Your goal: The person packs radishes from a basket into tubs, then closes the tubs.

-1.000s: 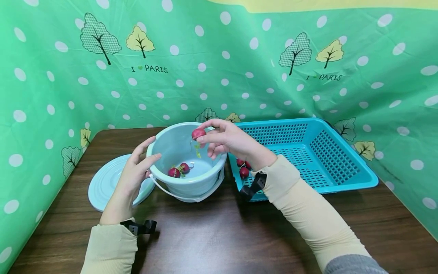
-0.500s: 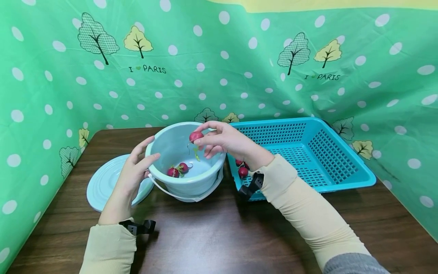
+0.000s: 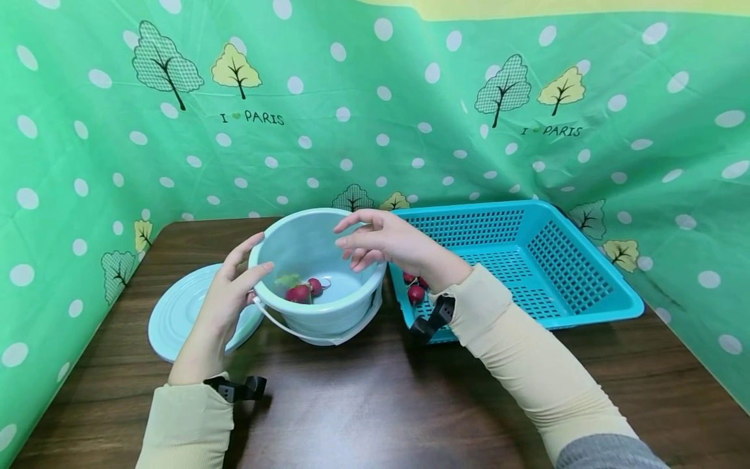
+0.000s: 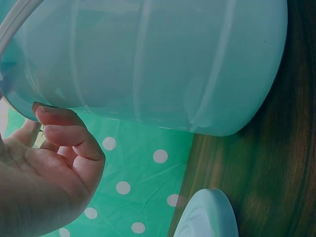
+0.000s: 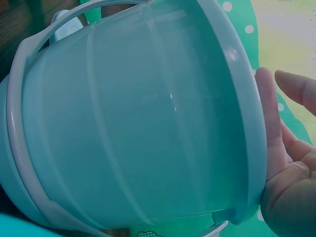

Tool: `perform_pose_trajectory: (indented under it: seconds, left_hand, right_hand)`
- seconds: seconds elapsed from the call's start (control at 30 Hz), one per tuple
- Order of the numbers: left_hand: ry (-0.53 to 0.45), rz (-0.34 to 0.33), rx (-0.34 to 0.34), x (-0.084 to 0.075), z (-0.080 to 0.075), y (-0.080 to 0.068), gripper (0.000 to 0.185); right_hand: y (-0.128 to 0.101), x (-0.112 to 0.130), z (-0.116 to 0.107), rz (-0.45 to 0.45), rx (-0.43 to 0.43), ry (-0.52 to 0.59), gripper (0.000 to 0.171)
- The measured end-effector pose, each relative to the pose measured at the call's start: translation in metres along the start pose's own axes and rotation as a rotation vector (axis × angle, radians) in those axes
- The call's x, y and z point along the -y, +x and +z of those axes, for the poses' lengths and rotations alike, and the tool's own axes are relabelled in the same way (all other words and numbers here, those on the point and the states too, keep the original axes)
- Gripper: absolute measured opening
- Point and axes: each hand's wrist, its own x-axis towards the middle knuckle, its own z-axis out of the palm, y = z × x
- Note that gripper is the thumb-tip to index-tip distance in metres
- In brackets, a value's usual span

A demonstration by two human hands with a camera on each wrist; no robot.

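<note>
From the head view, my left hand [image 3: 225,296] rests against the near-left rim of the pale blue bucket [image 3: 328,309], thumb hooked on the edge, fingers relaxed. My right hand [image 3: 383,241] hovers over the bucket's mouth, fingers spread and holding nothing. Radishes [image 3: 301,291] lie at the bottom of the bucket; more radishes [image 3: 415,290] sit in the blue basket [image 3: 562,273] just beside it. The lid [image 3: 178,319] lies flat on the tabletop [image 3: 363,404].

Left wrist view: my fingers [image 4: 66,133] curl loosely against the bucket's wall [image 4: 163,64].

Right wrist view: my open palm [image 5: 291,182] sits by the rim [image 5: 244,108].
</note>
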Motion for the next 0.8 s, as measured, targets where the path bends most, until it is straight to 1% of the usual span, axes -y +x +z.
perform_pose_trajectory:
  seconds: [0.27, 0.5, 0.67, 0.8]
  left_hand:
    - [-0.005, -0.016, 0.0, -0.001, 0.001, -0.001, 0.06]
    - [0.008, -0.019, 0.0, -0.002, 0.001, -0.001, 0.061]
    - [0.008, -0.015, -0.004, -0.002, 0.001, -0.002, 0.061]
    - [0.009, -0.015, -0.007, -0.001, 0.001, -0.002, 0.061]
  right_hand:
    - [-0.004, -0.001, -0.007, 0.011, -0.001, 0.06, 0.039]
    - [-0.008, 0.001, -0.018, -0.004, -0.02, 0.055, 0.037]
    - [-0.009, 0.003, -0.027, 0.006, -0.059, 0.025, 0.042]
    - [-0.01, 0.004, -0.035, 0.01, -0.076, 0.01, 0.042]
